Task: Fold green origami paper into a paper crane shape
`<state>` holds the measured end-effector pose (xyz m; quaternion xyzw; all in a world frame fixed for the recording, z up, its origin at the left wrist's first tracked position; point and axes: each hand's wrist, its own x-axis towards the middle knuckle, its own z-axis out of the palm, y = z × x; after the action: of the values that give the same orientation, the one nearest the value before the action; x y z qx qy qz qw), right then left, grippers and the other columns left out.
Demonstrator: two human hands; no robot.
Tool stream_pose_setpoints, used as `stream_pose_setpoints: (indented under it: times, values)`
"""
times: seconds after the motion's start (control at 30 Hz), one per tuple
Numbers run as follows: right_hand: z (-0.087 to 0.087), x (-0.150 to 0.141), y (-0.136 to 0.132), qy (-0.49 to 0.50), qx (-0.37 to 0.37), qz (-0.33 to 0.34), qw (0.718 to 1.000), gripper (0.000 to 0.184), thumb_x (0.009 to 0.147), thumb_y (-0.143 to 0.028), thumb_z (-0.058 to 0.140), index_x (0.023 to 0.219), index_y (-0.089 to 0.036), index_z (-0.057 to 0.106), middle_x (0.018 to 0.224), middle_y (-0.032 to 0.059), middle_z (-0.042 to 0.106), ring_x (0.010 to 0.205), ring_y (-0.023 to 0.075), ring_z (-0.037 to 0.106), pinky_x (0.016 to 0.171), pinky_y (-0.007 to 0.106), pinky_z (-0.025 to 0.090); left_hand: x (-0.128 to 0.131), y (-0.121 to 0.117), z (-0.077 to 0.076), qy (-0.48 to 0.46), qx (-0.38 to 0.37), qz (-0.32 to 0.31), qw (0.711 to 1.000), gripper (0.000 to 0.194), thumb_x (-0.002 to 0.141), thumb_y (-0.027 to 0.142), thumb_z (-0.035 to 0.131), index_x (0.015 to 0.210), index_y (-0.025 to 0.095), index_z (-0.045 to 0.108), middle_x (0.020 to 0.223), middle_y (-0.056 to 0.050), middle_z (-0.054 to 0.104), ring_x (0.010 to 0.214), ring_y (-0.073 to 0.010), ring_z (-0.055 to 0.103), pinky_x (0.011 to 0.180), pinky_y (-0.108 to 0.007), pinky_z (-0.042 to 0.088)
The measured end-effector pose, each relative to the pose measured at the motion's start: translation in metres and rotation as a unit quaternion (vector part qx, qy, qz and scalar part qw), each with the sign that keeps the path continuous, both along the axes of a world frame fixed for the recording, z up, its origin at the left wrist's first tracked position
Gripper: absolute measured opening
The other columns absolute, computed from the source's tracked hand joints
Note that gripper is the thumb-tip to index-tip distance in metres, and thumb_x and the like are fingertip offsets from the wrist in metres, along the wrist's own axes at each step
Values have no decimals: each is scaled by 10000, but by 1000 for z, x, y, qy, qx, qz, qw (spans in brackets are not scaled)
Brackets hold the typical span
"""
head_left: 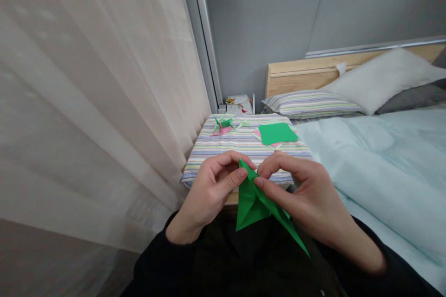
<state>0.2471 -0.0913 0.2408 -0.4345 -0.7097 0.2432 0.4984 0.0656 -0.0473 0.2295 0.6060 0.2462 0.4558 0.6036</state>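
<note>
Between my hands is a partly folded sheet of green origami paper [256,204], held above the near edge of a small table. My left hand [218,188] pinches its upper left edge between thumb and fingers. On the other side, my right hand [299,185] grips the upper right fold, thumb in front. One pointed flap hangs down at the left and a longer, narrow point reaches down to the right. Parts of the fingers behind the paper are hidden.
A striped cloth [205,153] covers the table. On it lie folded green and pink paper figures [225,125] and a stack of paper with a green sheet [278,133] on top. A curtain [139,79] hangs at left; a bed with a pale blue quilt [383,148] stands right.
</note>
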Motion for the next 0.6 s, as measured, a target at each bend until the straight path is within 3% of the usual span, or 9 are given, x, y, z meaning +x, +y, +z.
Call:
stream_pose_setpoints:
  times: [0.37,0.6]
  values:
    - [-1,-3,0,39,-11,10,999,144,828,-112,669,717,-203,661,757,-36,711,768,151,663,837,307,458,1,1,-7,-14,13,-2,1000,107,899,298,721,884,192,714,827,-14,612,774,-125,566,698,-240,425]
    - [3,-1,-1,79,-60,38,994,143,821,-118,675,709,-208,665,761,-32,720,767,147,659,772,271,487,0,1,-7,-56,-5,-40,998,124,871,304,747,914,193,715,854,-20,586,770,-130,563,651,-238,411]
